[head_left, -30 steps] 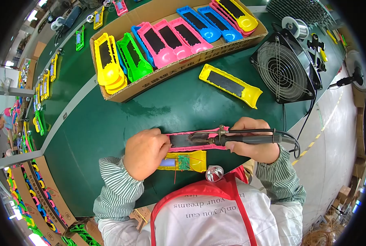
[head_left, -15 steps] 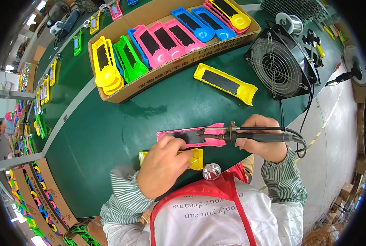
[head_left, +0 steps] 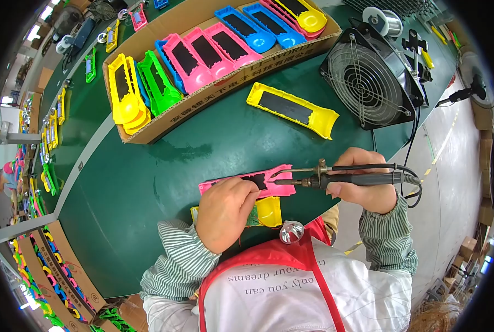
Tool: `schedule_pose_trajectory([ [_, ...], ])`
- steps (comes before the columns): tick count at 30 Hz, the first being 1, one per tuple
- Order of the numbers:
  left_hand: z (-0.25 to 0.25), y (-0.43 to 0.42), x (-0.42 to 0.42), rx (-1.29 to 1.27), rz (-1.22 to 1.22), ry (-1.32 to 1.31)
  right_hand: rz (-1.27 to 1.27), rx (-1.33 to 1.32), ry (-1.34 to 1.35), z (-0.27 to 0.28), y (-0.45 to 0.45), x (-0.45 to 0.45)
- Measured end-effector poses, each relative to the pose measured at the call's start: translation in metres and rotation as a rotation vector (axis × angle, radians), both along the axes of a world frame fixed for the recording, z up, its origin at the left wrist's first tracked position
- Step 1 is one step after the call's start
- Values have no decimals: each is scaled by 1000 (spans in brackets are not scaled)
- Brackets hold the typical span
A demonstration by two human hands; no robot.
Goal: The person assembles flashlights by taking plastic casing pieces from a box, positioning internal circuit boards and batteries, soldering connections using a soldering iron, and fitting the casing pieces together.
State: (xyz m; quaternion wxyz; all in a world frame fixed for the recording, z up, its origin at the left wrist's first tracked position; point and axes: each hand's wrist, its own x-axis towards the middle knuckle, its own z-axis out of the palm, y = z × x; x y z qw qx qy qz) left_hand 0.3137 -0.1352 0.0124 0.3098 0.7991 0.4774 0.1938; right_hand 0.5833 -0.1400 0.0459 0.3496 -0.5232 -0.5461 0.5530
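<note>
My right hand (head_left: 366, 180) is wrapped round a soldering iron (head_left: 357, 179) with a thin metal feed tube above its tip. The tip points left over a pink plastic housing (head_left: 277, 176) with a black strip inside. My left hand (head_left: 224, 213) lies across the left part of this housing, its thumb and fingertips pinched together over the black strip; what they hold is hidden. Below it, partly covered by the hand, is a yellow housing (head_left: 269, 212) with a green circuit board (head_left: 252, 217). A shiny reflector cup (head_left: 291, 232) sits at the table edge.
A cardboard box (head_left: 202, 95) of pink, blue, green and yellow housings stands at the back. Another yellow housing (head_left: 294, 109) lies before it, left of a black fan (head_left: 368, 77). A solder spool (head_left: 383, 22) is behind. Cables trail from the iron at right.
My left fingers have moved from the yellow housing up to the pink one and pinched together. The iron has drawn back slightly to the right. The whole view has shifted a little.
</note>
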Motion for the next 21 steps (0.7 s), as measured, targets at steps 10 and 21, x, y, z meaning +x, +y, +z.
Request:
schedule_pose_trajectory([
  [10,4,5,4,26,-52,130,195,83,-127,-2,19,-4],
  [21,7,8,4,9,-82,181,255,194,-74,-19,23,-4],
])
